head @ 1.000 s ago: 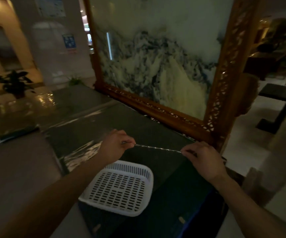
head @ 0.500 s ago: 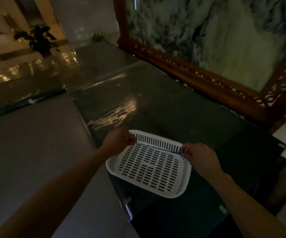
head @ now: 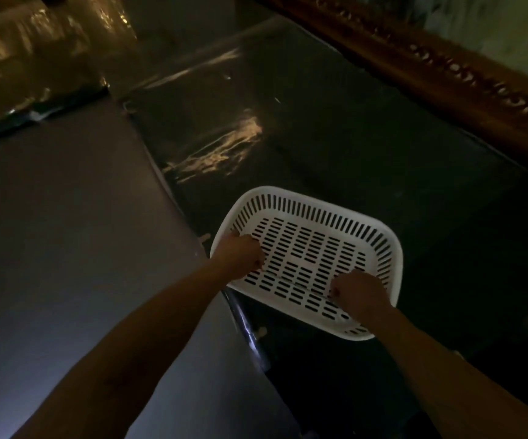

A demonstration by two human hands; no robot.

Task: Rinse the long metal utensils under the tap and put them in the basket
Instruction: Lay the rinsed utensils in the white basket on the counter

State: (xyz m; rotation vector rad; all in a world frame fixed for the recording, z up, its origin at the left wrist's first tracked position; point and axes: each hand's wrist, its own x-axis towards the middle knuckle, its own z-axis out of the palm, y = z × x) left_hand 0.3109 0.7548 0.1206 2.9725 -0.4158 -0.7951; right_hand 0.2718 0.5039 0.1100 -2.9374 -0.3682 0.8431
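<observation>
A white slotted plastic basket [head: 345, 213] sits on a dark glossy counter [head: 367, 147]. Inside it, low against the bottom, lies a thin long metal utensil [head: 297, 284], running from left to right. My left hand [head: 240, 255] pinches its left end at the basket's left side. My right hand [head: 359, 294] pinches the right end near the front right corner. Both hands have their fingers curled over the rod, which is faint in the dim light.
A carved wooden frame [head: 440, 68] runs along the counter's back right. To the left of the counter lies grey floor [head: 50, 232]. A shiny reflective ledge [head: 28, 64] lies at the far left. The counter's near edge [head: 246, 331] passes just under the basket.
Both hands have lowered the utensil from above the counter down into the basket. The view has tilted downward, so the basket now sits mid-frame.
</observation>
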